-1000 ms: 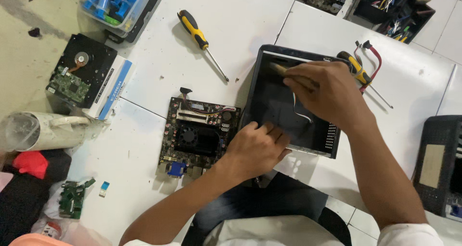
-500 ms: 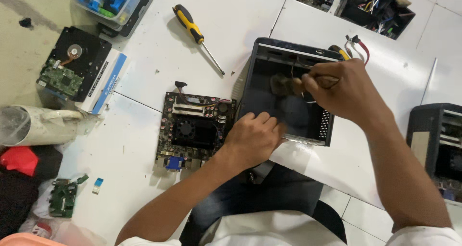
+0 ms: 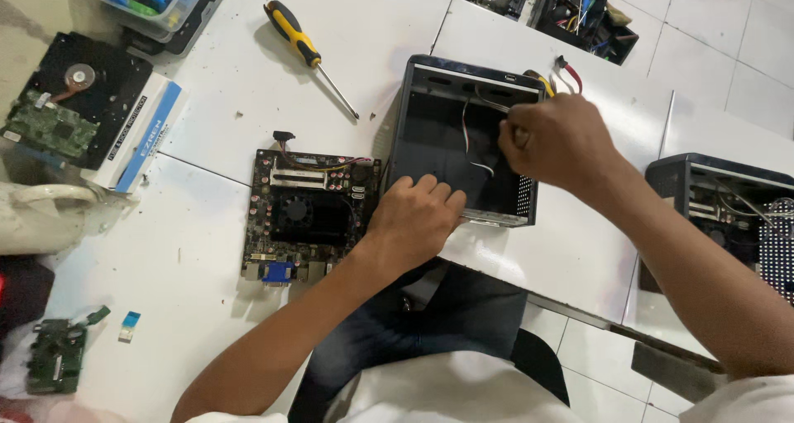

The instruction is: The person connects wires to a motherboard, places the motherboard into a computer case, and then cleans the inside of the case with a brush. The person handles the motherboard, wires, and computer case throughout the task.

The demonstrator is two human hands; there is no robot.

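Observation:
A small black computer case [image 3: 447, 133] lies open on the white table [image 3: 207, 249]. My left hand [image 3: 416, 216] rests on its near left corner, fingers curled over the edge. My right hand [image 3: 562, 139] reaches into the case's right side, closed around thin wires [image 3: 471, 133] that run across the inside. A dark motherboard [image 3: 310, 212] with a fan lies just left of the case, beside my left wrist.
A yellow-and-black screwdriver [image 3: 306, 51] lies behind the motherboard. A bare hard drive [image 3: 66, 100] and a white-and-blue box [image 3: 136, 138] sit far left, a small green circuit board [image 3: 54, 357] near left. Another open case [image 3: 728, 216] stands right; more parts at the back.
My right hand has moved right and up inside the case, pulling the wires along. My left hand stays at the case's near left corner. The view has shifted slightly.

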